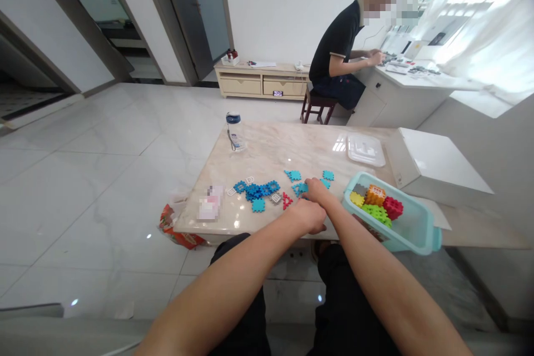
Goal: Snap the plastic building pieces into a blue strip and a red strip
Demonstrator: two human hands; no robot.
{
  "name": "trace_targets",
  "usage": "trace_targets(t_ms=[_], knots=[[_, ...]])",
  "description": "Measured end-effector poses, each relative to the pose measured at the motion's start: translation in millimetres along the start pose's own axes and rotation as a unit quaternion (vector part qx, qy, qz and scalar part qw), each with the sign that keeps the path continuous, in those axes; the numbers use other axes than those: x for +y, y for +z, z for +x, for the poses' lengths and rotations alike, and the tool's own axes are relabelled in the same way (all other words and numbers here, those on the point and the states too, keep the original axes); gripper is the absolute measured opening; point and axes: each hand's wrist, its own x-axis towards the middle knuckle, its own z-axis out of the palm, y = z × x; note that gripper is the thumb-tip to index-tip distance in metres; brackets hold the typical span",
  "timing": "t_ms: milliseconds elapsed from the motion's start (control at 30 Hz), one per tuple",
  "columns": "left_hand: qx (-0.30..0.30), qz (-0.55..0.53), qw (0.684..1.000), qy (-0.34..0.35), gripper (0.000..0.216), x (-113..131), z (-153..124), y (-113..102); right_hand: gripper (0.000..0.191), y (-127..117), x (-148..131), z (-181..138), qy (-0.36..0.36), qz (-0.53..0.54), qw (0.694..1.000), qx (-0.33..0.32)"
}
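My right hand (pixel 317 189) is low over the table, its fingers curled down at a light-blue interlocking tile (pixel 298 188). Just in front of it, nearer to me, is my left hand (pixel 310 216), with bent fingers; whatever is in them is hidden. Other light-blue tiles (pixel 328 176) lie beyond the hands. To the left is a pile of darker blue interlocking pieces (pixel 255 191). A red triangular piece (pixel 287 201) and a grey square piece (pixel 276 198) lie between that pile and my left hand.
A pale teal bin (pixel 413 242) right of my hands holds yellow, orange, red and green pieces. Behind it are a clear lid (pixel 366 150) and a white box (pixel 442 164). A water bottle (pixel 235 133) stands at the far left. Another person (pixel 340 39) sits at a white desk.
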Motion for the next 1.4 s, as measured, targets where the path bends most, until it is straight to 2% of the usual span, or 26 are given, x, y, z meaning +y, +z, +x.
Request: trace_targets(t_ms=[167,367,533,667,867,1100,1400], knots=[[-0.063,-0.016,0.998,0.010,0.045,-12,-3,5,0.051,-2,16,-8,-0.027,0.025,0.999,-0.001],[-0.128,-0.013,0.992,0.002,0.055,-43,-18,16,0.057,-7,14,-14,-0.030,0.027,0.999,-0.011],[-0.112,-0.043,0.993,-0.022,0.055,-77,-33,23,0.063,-10,7,-11,-0.021,0.020,0.999,-0.024],[-0.082,-0.034,0.995,-0.045,0.056,-95,-44,15,0.059,-12,2,-7,-0.010,0.019,0.999,-0.031],[-0.057,-0.053,0.996,-0.046,0.050,-101,-55,4,0.059,-12,-2,-8,-0.003,0.022,0.999,-0.031],[-0.062,-0.097,0.993,-0.010,0.055,-99,-51,15,0.064,-10,2,-11,0.001,0.040,0.999,-0.030],[-0.073,-0.072,0.995,-0.001,0.058,-102,-51,13,0.074,-10,7,-14,0.013,0.118,0.993,-0.007]])
